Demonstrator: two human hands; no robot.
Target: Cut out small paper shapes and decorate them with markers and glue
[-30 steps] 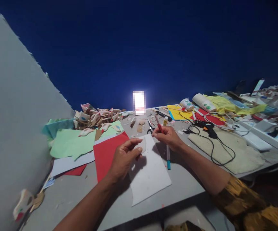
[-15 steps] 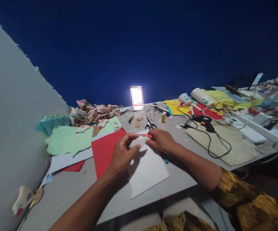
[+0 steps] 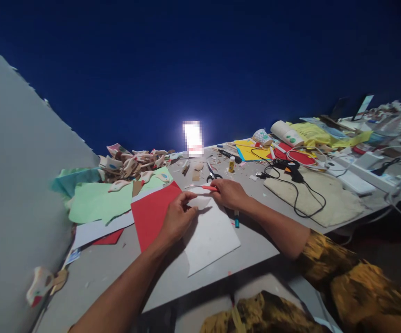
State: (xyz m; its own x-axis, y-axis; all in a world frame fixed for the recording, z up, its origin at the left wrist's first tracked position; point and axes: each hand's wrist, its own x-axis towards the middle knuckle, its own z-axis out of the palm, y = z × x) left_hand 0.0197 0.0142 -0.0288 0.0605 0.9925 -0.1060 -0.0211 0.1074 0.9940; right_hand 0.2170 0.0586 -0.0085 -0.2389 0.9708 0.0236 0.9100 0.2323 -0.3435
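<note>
Pinching a white piece (image 3: 202, 202) in the left hand (image 3: 178, 216), with thumb and fingertips drawn close at its 9 o'clock end. Extending from there toward 3 o'clock, with the long axis roughly 9-to-3, above a white sheet (image 3: 210, 243). Holding a red tool (image 3: 210, 188) in the right hand (image 3: 228, 194), with fingers closed around its 3 o'clock end. Pointing its thin tip toward 9 o'clock, along a nearly level 9-to-3 axis, just on the 12 o'clock side of the piece; cannot tell whether touching it. Placed around the piece: scissors (image 3: 211, 175) near 1 o'clock, a marker (image 3: 237, 219) near 4, a red sheet (image 3: 153, 210) at 9.
</note>
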